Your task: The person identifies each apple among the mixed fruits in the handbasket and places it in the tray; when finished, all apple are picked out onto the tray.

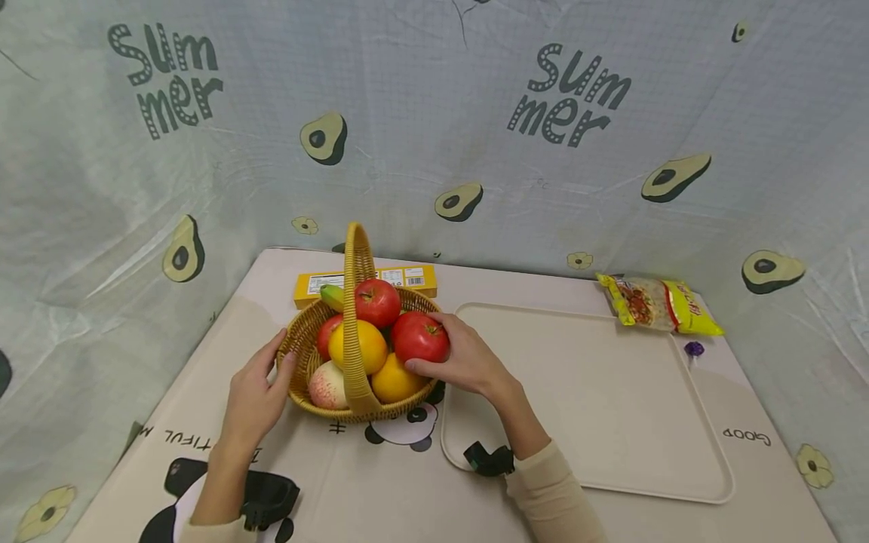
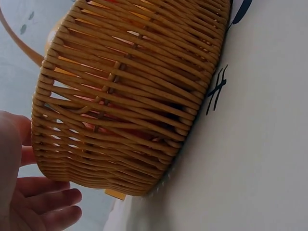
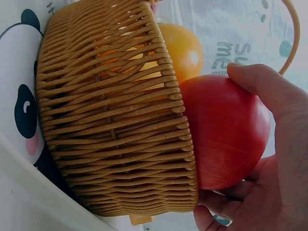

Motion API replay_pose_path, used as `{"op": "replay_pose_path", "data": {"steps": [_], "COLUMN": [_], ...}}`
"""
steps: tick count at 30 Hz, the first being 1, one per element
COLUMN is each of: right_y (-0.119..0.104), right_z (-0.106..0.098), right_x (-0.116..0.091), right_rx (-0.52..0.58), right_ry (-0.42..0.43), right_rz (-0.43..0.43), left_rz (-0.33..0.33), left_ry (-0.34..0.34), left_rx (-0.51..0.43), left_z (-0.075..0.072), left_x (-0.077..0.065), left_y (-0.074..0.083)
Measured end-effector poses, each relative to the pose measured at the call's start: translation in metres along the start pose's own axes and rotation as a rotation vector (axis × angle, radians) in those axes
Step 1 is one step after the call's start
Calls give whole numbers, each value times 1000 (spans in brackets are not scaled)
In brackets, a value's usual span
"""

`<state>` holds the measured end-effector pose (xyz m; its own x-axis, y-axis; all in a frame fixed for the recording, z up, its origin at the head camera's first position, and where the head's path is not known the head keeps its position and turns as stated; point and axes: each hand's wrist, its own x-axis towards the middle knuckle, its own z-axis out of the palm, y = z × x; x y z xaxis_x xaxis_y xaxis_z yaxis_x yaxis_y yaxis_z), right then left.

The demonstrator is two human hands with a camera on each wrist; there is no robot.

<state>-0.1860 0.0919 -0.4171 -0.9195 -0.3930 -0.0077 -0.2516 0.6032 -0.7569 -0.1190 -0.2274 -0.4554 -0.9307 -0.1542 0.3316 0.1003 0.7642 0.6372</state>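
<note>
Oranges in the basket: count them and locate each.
2 in view in the basket: an upper orange, partly behind the handle, and a lower orange, below the red fruit that the right hand grips. More may be hidden underneath.

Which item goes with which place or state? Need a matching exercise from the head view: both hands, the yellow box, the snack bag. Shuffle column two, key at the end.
Column one
1. right hand
2. left hand
3. yellow box
4. snack bag

Column two
A. behind the wicker basket, partly hidden by it
B. holding a red fruit
C. at the far right corner of the tray
D. at the left rim of the wicker basket

Pairs: 1-B, 2-D, 3-A, 4-C
</note>
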Motion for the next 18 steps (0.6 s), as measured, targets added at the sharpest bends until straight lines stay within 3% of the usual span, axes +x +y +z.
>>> {"op": "replay_pose_path", "data": {"steps": [7, 18], "right_y": [-1, 5], "right_z": [-2, -13], "right_x": [0, 4], "right_rx": [28, 67], "right_ry": [7, 112], "right_rz": [17, -9], "left_rz": [8, -6], "left_ry": [46, 71], "left_rx": [-7, -2], "left_z": [3, 5], "left_x": [-2, -1], "left_y": [-5, -8]}}
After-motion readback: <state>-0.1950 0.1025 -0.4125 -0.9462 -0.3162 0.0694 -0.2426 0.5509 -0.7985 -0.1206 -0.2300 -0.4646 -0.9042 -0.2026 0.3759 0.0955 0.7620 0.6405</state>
